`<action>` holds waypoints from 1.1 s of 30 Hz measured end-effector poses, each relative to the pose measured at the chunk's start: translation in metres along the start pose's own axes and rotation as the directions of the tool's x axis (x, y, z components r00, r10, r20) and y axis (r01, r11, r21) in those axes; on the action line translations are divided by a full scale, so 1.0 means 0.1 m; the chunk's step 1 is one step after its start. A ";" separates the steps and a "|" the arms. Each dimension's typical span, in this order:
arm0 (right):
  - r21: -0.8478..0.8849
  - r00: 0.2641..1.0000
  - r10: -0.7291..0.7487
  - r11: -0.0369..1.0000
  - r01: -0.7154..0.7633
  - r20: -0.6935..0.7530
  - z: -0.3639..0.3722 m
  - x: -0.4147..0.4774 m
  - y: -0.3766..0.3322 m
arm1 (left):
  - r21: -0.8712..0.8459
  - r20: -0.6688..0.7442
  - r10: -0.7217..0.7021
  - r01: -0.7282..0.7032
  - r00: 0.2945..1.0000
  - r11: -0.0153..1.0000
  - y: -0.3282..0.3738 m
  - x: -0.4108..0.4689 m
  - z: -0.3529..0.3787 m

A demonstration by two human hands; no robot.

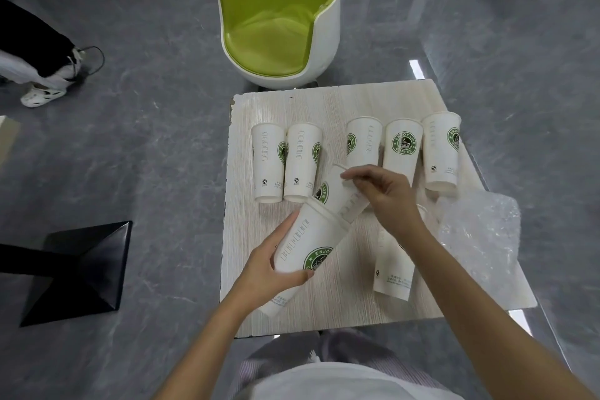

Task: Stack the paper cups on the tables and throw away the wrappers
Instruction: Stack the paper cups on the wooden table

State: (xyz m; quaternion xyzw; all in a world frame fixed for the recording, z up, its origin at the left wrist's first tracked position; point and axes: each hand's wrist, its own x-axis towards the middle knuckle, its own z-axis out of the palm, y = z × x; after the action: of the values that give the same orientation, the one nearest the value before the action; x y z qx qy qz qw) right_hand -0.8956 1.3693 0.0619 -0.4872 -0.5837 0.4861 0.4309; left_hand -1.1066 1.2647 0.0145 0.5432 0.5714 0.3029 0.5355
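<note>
Stacking barely begun. Left hand [272, 273] grips a white, green-logo paper cup [302, 247], tilted over the pale wood-grain worktop [324, 104]. Right hand [386, 195] pinches a second matching cup [337, 195], partway inside the first. Five loose cups [402, 149] sit in a row beyond, and another cup [393, 269] lies under the right forearm. Clear crinkled plastic wrapper [477, 237] not yet binned, at the right edge.

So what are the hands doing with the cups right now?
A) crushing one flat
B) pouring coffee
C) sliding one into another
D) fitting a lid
C: the left hand holds a cup tilted, and the right hand grips a second cup whose base is in the first one's mouth.
</note>
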 end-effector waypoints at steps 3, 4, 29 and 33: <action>-0.009 0.999 0.021 1.000 -0.020 0.046 0.08 -0.08 0.03 | 0.005 0.003 0.005 -0.005 1.000 1.000 0.01 0.03 0.01; -0.010 0.998 0.022 1.000 -0.022 0.050 0.11 -0.10 0.04 | 0.007 0.000 0.005 -0.005 1.000 1.000 0.01 0.04 0.01; -0.065 0.992 0.045 0.997 -0.038 0.116 0.22 -0.33 0.10 | 0.007 0.005 -0.014 0.014 1.000 1.000 0.00 0.11 0.13; -0.049 0.994 0.057 0.997 -0.052 0.098 0.11 -0.28 0.11 | 0.012 0.010 -0.011 0.011 1.000 1.000 0.02 0.13 0.17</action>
State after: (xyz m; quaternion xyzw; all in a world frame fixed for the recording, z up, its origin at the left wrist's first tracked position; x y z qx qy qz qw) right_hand -0.9006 1.3409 0.0487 -0.4880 -0.6020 0.5077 0.3765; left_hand -1.0879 1.2733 0.0082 0.5447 0.5733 0.2940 0.5369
